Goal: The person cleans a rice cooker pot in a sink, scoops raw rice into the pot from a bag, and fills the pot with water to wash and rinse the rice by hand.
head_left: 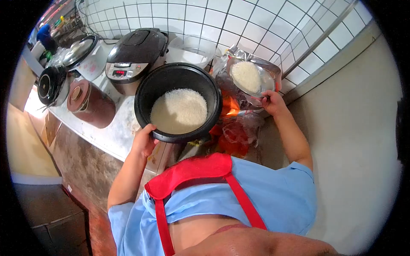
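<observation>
A black cooking pot (149, 87) with white rice (181, 109) in it is tilted toward me at the front of the counter. My left hand (146, 141) grips its near left rim, thumb on top. On the right, my right hand (272, 103) is closed on the near edge of a shiny metal bowl (268, 81). More white rice (245, 77) lies in that bowl. Around and below the bowl is a silvery plastic bag (224, 79), with red and orange parts lower down. The bag's opening is partly hidden by the bowl.
Behind the pot stands a rice cooker (134, 53) with a lit red display, beside a clear plastic tub (194, 45). A brown lidded jug (92, 104), a black-lidded pot (51, 85) and a white cooker (87, 57) stand to the left. A tiled wall (239, 21) bounds the counter.
</observation>
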Motion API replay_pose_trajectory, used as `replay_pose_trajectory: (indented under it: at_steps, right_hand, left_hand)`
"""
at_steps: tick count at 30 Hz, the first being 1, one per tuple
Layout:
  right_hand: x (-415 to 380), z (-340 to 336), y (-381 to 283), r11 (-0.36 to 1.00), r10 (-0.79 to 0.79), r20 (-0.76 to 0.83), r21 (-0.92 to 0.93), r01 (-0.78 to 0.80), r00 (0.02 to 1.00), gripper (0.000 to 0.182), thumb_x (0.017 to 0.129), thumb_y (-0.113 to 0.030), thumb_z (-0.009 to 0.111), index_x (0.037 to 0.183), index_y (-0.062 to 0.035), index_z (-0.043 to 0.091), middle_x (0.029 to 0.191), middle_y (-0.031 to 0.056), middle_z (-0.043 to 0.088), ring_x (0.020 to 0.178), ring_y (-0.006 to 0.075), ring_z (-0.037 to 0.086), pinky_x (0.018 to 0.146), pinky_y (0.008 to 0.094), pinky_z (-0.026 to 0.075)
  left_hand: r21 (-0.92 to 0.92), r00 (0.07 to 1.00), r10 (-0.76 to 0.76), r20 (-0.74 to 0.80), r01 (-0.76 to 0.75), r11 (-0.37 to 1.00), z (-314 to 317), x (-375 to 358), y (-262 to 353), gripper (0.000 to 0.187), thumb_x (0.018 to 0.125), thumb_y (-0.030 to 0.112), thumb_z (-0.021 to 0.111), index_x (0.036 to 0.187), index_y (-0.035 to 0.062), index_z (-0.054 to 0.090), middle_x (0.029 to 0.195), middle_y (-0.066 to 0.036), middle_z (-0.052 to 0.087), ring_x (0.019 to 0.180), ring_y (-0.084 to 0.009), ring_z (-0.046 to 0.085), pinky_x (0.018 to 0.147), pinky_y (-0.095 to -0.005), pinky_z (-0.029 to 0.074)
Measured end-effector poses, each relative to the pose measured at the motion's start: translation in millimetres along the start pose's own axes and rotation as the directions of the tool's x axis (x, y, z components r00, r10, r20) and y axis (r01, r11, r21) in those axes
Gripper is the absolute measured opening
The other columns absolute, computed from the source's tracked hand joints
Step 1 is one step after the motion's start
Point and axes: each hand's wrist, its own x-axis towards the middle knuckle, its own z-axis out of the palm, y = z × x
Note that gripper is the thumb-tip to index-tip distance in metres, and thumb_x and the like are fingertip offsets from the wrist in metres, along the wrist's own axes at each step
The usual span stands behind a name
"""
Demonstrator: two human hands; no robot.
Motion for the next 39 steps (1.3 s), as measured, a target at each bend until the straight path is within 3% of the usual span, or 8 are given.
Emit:
replay_pose_trajectory:
  at_steps: [11, 14, 18, 24, 27, 31, 35, 39]
  right_hand:
    - [-85.5, 139.1, 24.7, 0.516, -0.268, 0.605, -0.567, 0.642, 0.75, 0.04, 0.076, -0.007, 0.054, 0.113, 0.004, 0.044, 0.084, 0.014, 0.061, 0.059, 0.0199, 0.059, 0.048, 0.0259, 0.05]
    - [-98.7, 172.5, 42.5, -0.223, -0.297, 0.632, -0.775, 0.592, 0.716, 0.046, 0.077, -0.006, 0.052, 0.121, 0.0006, 0.038, 0.089, 0.0206, 0.059, 0.063, 0.0308, 0.061, 0.058, 0.0385, 0.051]
    - [-72.6, 166.9, 60.9, -0.51, -0.35, 0.918, -0.352, 0.785, 0.185, 0.059, 0.073, -0.006, 0.054, 0.127, -0.0066, 0.03, 0.105, 0.0246, 0.054, 0.086, 0.0374, 0.057, 0.074, 0.0437, 0.047]
    - [-81.8, 150.5, 29.5, -0.275, -0.466, 0.717, -0.674, 0.686, 0.518, 0.061, 0.071, -0.003, 0.055, 0.127, -0.0159, 0.035, 0.113, 0.0193, 0.051, 0.097, 0.0347, 0.055, 0.083, 0.0397, 0.046]
    - [-57.3, 113.3, 6.4, -0.453, -0.675, 0.737, -0.455, 0.767, 0.038, 0.056, 0.072, -0.002, 0.057, 0.125, -0.0104, 0.04, 0.113, 0.0189, 0.051, 0.105, 0.0309, 0.05, 0.091, 0.0368, 0.039]
    - [-14.2, 56.7, -27.2, -0.308, -0.712, 0.632, -0.671, 0.674, 0.304, 0.052, 0.075, -0.009, 0.054, 0.125, -0.0054, 0.039, 0.115, 0.0198, 0.049, 0.111, 0.0346, 0.045, 0.096, 0.0438, 0.033]
    - [-2.6, 61.7, -19.5, -0.668, -0.524, 0.575, -0.735, 0.116, 0.628, 0.057, 0.069, -0.007, 0.06, 0.123, -0.0042, 0.041, 0.122, 0.018, 0.046, 0.113, 0.0355, 0.043, 0.096, 0.0453, 0.032]
    - [50.5, 58.1, 4.7, -0.5, -0.364, 0.701, -0.702, 0.507, 0.613, 0.051, 0.075, -0.002, 0.054, 0.124, -0.0059, 0.04, 0.12, 0.0193, 0.047, 0.108, 0.0357, 0.046, 0.089, 0.0416, 0.039]
  left_hand:
    - [0.001, 1.0, 0.02, 0.002, -0.02, 1.0, -6.7, 6.1, -3.8, 0.017, 0.078, 0.009, 0.052, 0.094, 0.0034, 0.053, 0.075, -0.002, 0.058, 0.057, -0.0112, 0.053, 0.042, -0.0213, 0.042]
    - [-0.002, 0.999, 0.031, -0.011, -0.031, 1.0, -8.2, 6.8, -4.2, 0.017, 0.077, 0.009, 0.053, 0.093, 0.0029, 0.053, 0.074, -0.002, 0.057, 0.056, -0.0114, 0.053, 0.041, -0.0211, 0.042]
    - [0.005, 0.999, 0.042, -0.008, -0.042, 0.999, -7.2, 6.7, -4.0, 0.016, 0.077, 0.009, 0.053, 0.092, 0.0024, 0.053, 0.073, -0.003, 0.057, 0.053, -0.0116, 0.053, 0.041, -0.021, 0.042]
    - [0.016, 0.998, 0.032, -0.049, -0.031, 0.999, -7.2, 5.6, -3.8, 0.016, 0.076, 0.009, 0.052, 0.09, 0.0019, 0.054, 0.071, -0.003, 0.057, 0.052, -0.0118, 0.053, 0.041, -0.0212, 0.043]
    - [0.031, 1.0, 0.014, -0.004, -0.014, 0.999, -6.6, 3.9, -1.6, 0.018, 0.077, 0.011, 0.053, 0.091, 0.0011, 0.054, 0.073, -0.004, 0.059, 0.054, -0.0119, 0.054, 0.042, -0.0212, 0.044]
    - [-0.017, 0.998, -0.048, -0.028, 0.048, 0.999, 5.7, -5.2, 6.9, 0.019, 0.078, 0.013, 0.054, 0.093, 0.0011, 0.056, 0.078, -0.005, 0.062, 0.062, -0.0128, 0.059, 0.045, -0.0252, 0.049]
    - [-0.08, 0.993, -0.101, -0.06, 0.096, 0.992, 9.3, -5.4, 9.3, 0.025, 0.081, 0.018, 0.056, 0.101, 0.0031, 0.056, 0.083, -0.005, 0.063, 0.07, -0.0147, 0.062, 0.063, -0.0268, 0.054]
    - [-0.086, 0.994, -0.1, -0.036, 0.097, 0.992, 6.2, -0.6, 6.1, 0.024, 0.077, 0.01, 0.055, 0.099, 0.0017, 0.055, 0.086, -0.006, 0.062, 0.074, -0.0154, 0.062, 0.07, -0.0284, 0.053]
